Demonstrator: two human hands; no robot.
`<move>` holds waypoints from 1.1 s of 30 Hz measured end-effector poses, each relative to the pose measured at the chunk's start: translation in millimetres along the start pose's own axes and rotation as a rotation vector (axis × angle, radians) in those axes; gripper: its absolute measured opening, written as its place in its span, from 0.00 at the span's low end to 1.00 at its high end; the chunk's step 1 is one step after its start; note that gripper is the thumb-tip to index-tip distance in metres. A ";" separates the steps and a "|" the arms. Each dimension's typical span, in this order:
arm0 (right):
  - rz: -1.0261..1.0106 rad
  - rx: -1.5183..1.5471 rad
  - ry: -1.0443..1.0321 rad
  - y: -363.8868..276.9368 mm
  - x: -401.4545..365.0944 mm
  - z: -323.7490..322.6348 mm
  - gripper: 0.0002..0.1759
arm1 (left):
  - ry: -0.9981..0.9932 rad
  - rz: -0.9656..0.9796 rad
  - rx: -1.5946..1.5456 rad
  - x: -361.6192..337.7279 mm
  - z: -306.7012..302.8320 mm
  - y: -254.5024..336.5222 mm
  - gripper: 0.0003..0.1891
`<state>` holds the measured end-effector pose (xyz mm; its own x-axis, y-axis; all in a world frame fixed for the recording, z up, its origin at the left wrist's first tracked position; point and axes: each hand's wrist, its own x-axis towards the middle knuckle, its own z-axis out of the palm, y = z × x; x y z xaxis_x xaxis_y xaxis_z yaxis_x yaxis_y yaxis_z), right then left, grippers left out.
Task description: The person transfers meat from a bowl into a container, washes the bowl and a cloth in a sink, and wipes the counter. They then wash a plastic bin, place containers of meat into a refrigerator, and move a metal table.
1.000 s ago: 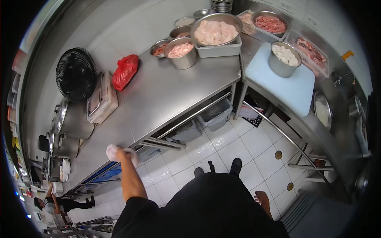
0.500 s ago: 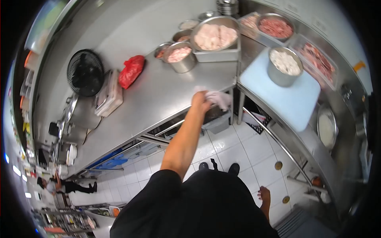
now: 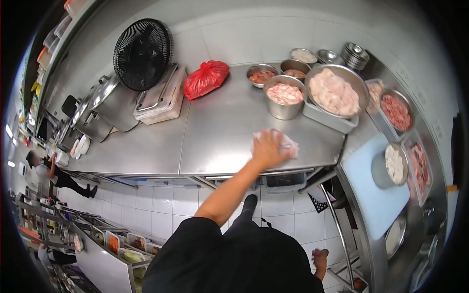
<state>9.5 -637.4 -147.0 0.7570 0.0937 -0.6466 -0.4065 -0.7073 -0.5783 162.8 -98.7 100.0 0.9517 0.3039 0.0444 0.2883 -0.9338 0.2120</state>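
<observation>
My left hand (image 3: pixel 268 149) lies flat on a crumpled pale cloth (image 3: pixel 289 147), its fingers spread, pressing it onto the steel counter (image 3: pixel 210 141) near the front edge. Behind the cloth stand a steel pot of chopped pink meat (image 3: pixel 285 94) and a large bowl of pale meat (image 3: pixel 334 92) resting on a metal container. Low at the right of my body hangs my right hand (image 3: pixel 320 259), away from the counter, with loosely bent fingers apart and nothing visible in it.
A red plastic bag (image 3: pixel 206 79), a black fan (image 3: pixel 143 54) and large pots stand at the left. On the right, a blue board (image 3: pixel 373 185) bears a pot of white pieces (image 3: pixel 394 164). Two people (image 3: pixel 53 171) are at the far left.
My left hand has gone from gripping the cloth at the counter's edge to lying spread over it on the countertop. The view has turned, and the counter now appears more level.
</observation>
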 end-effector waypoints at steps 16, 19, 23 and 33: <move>-1.165 -0.953 0.144 -588.3 13.3 131.9 0.36 | 0.406 -0.568 -0.011 241.7 -133.8 -378.8 0.37; -1.194 -0.984 -0.245 -617.6 1.7 108.4 0.38 | 0.135 -0.461 0.017 241.9 -132.0 -379.7 0.29; -1.327 -1.060 -0.265 -618.0 31.2 91.1 0.39 | 0.360 -0.349 -0.228 161.0 -140.0 -354.6 0.19; -1.455 -0.918 0.229 -769.2 160.0 270.9 0.39 | 0.554 -0.653 -0.798 -206.2 -231.3 -344.4 0.18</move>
<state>304.7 111.5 59.7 0.2946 0.9278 0.2288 0.9556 -0.2848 -0.0755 -157.2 204.0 243.6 0.4143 0.9068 0.0782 0.3696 -0.2461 0.8960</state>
